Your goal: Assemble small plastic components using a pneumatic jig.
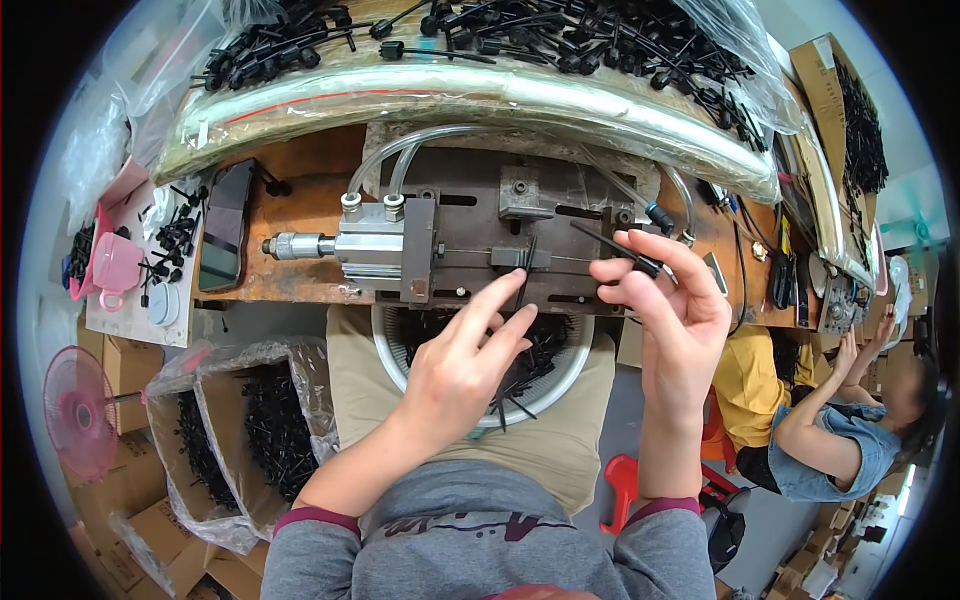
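Note:
My left hand (465, 365) reaches up to a metal jig (500, 240) on the bench, its fingertips touching a thin black plastic part (527, 258) seated in the jig's middle slot. My right hand (675, 300) hovers at the jig's right end, pinching a slim black plastic rod (615, 246) between thumb and forefinger. A silver pneumatic cylinder (365, 245) with clear hoses sits at the jig's left. On my lap rests a round white basin (560, 385) holding several black parts.
A plastic-lined tray of black parts (480, 40) runs along the back. A dark phone (222, 225) and a pink cup (112, 265) lie left. Bagged boxes of black parts (260, 430) stand on the floor left, beside a pink fan (78, 410). Another person (830, 420) sits right.

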`<state>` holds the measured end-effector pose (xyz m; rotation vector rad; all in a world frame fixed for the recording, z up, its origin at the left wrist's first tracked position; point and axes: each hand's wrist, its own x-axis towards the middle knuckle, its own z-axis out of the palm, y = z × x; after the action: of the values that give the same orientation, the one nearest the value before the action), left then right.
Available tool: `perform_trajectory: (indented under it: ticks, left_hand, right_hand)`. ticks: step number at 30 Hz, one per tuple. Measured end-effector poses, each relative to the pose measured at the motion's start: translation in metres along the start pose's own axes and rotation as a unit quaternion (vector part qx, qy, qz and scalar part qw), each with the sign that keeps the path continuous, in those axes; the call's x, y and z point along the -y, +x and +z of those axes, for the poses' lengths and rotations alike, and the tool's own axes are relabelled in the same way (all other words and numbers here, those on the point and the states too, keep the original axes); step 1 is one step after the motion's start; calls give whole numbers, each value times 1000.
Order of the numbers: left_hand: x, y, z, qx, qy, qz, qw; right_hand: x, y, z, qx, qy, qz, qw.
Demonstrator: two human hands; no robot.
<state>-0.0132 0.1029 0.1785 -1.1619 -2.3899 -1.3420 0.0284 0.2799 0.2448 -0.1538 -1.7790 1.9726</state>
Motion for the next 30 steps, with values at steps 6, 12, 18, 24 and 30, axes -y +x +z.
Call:
perform_trajectory:
  ticks: [6, 12, 18, 24, 30]
  left_hand:
    - [0, 7, 4, -10, 186, 73, 980]
    - [-5, 14, 6, 2, 259, 90, 962]
    - [-5, 18, 3, 12, 265, 93, 960]
    - [-3, 18, -6, 31, 189, 67, 979]
    - [-23, 8, -30, 83, -490, -237, 835]
  right_hand:
    - [3, -16, -10, -3, -38, -44, 998]
    - [-4, -26, -16, -4, 19, -55, 998]
    - [-14, -32, -27, 3, -149, -152, 977]
    - [-9, -42, -14, 21, -298, -195, 934]
    - [-10, -30, 1, 137, -347, -306, 876]
